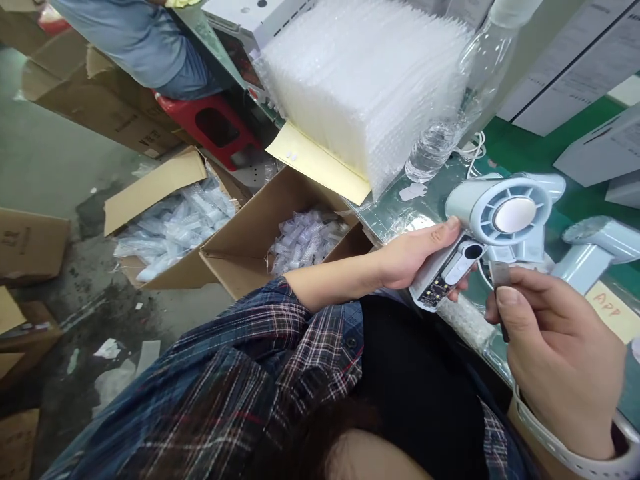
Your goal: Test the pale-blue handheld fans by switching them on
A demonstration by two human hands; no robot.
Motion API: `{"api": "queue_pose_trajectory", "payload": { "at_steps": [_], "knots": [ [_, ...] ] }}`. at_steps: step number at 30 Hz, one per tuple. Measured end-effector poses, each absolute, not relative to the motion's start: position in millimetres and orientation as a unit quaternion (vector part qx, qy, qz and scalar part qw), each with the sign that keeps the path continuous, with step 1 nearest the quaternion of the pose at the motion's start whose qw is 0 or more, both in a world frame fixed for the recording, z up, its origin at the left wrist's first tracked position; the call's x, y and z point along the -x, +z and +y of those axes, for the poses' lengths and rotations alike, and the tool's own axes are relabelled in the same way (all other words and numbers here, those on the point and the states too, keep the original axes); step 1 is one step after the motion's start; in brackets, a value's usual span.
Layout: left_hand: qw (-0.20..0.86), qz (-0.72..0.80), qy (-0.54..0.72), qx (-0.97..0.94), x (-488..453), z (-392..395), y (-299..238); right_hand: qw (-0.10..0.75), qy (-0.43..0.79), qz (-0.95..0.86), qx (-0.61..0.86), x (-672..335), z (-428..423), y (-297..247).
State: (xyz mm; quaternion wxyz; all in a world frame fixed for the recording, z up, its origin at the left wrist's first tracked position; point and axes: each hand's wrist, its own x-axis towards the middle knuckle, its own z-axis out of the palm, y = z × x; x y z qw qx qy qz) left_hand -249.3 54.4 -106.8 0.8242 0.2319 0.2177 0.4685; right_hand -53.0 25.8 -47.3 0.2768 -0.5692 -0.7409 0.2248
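Note:
My left hand (417, 253) is wrapped round the handle of a pale blue handheld fan (505, 213), whose round grille faces up and whose handle shows an open panel with small lit parts. My right hand (555, 347) is closed in a pinch on a small dark thin tool (500, 280), held just below the fan's head. A second pale blue fan (595, 247) lies on the green table (530, 150) to the right.
A tall stack of bubble-wrap bags (370, 87) and a clear water bottle (450, 127) stand on the table's edge. Open cardboard boxes (240, 247) with plastic-wrapped parts sit on the floor at left. Another person in grey (145, 47) sits on a red stool (210, 127) behind.

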Motion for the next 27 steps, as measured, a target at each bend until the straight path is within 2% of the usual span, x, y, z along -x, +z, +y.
{"api": "queue_pose_trajectory", "payload": {
  "at_steps": [4, 7, 27],
  "knots": [
    [0.806, 0.227, 0.475, -0.269, 247.2, 49.9, -96.8, 0.266, 0.079, -0.778, 0.563, 52.5, 28.6, -45.3],
    [0.798, 0.224, 0.474, -0.298, 248.9, 48.1, -94.7, 0.265, 0.030, -0.779, 0.568, 54.1, 29.5, -44.4],
    [0.742, 0.296, 0.490, -0.350, 253.7, 45.1, -86.5, 0.269, -0.025, -0.814, 0.514, 56.3, 30.9, -47.4]
  ]
}}
